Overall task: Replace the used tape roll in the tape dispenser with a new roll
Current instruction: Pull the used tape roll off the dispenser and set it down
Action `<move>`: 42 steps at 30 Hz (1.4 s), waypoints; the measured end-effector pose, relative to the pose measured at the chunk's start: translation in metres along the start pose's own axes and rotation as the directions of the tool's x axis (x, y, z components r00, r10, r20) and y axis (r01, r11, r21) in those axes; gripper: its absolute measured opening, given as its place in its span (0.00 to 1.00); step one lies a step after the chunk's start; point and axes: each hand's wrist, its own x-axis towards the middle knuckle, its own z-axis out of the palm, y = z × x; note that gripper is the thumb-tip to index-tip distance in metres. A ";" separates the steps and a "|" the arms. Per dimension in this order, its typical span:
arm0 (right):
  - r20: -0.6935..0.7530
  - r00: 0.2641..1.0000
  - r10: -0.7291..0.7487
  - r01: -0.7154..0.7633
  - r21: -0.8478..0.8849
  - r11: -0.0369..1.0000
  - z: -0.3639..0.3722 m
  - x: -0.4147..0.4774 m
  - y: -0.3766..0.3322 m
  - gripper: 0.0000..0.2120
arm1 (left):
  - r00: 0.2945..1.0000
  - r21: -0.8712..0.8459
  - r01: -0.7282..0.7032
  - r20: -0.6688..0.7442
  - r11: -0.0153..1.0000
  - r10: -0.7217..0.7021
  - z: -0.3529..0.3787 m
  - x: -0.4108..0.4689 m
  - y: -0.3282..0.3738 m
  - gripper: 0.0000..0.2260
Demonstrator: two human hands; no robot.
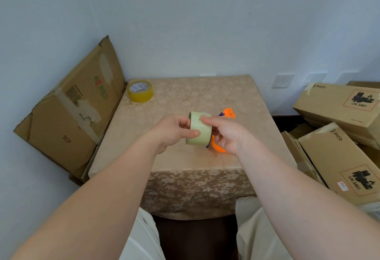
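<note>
A pale, almost clear tape roll is held on edge above the middle of the table. My left hand grips its left side, thumb across the outer face. My right hand has its fingers on the top and right side of the roll. An orange tape dispenser with a dark blue part shows behind and below my right hand, mostly hidden; whether that hand holds it I cannot tell. A yellow tape roll lies flat at the table's far left corner.
The small table wears a beige flowered cloth and stands against a white wall. A flattened cardboard box leans at the left. Several brown cartons are stacked at the right. My knees are under the near edge.
</note>
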 end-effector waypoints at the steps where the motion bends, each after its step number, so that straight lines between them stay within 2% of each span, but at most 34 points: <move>1: 0.000 1.000 0.005 -0.005 0.013 1.000 0.000 0.001 0.000 0.02 | 1.000 0.006 0.003 0.002 1.000 -0.003 0.000 0.000 0.000 0.04; 4: 0.020 1.000 0.014 -0.015 0.065 0.998 0.001 0.000 -0.002 0.02 | 1.000 -0.022 0.013 -0.013 1.000 -0.014 0.002 0.002 0.000 0.05; 9: 0.061 0.998 0.006 -0.006 0.000 1.000 0.005 -0.002 -0.006 0.01 | 0.995 -0.156 -0.032 -0.093 0.987 0.017 0.005 0.005 0.004 0.08; 14: 0.042 0.999 0.001 0.000 -0.033 0.999 0.007 0.000 -0.006 0.02 | 0.997 -0.123 -0.009 -0.079 0.992 -0.001 0.001 0.003 0.005 0.13; 19: 0.022 1.000 0.012 -0.012 -0.006 1.000 0.008 -0.004 -0.005 0.02 | 0.999 -0.072 -0.027 -0.029 0.997 0.025 -0.003 -0.003 0.005 0.09; 25: -0.008 0.999 0.048 -0.048 0.019 0.999 0.010 -0.012 -0.006 0.04 | 0.999 -0.084 -0.043 -0.022 0.995 0.042 -0.001 -0.008 0.005 0.12; 29: 0.008 0.999 0.049 -0.049 -0.008 0.999 0.012 -0.017 -0.006 0.04 | 0.997 -0.134 -0.047 -0.063 0.990 0.039 0.006 -0.009 0.008 0.12; 36: -0.010 0.997 0.082 -0.083 -0.036 0.996 0.009 -0.024 -0.007 0.07 | 0.999 -0.069 -0.036 0.004 0.997 0.036 0.004 -0.012 0.009 0.09; 39: -0.009 0.998 0.056 -0.056 -0.052 0.997 0.009 -0.025 -0.005 0.08 | 0.999 -0.088 -0.045 0.007 0.995 0.046 0.006 -0.013 0.009 0.07; 42: 0.080 0.996 -0.028 0.036 -0.098 0.995 0.007 -0.028 -0.005 0.07 | 0.998 -0.193 -0.030 -0.063 0.981 0.018 0.008 -0.013 0.010 0.05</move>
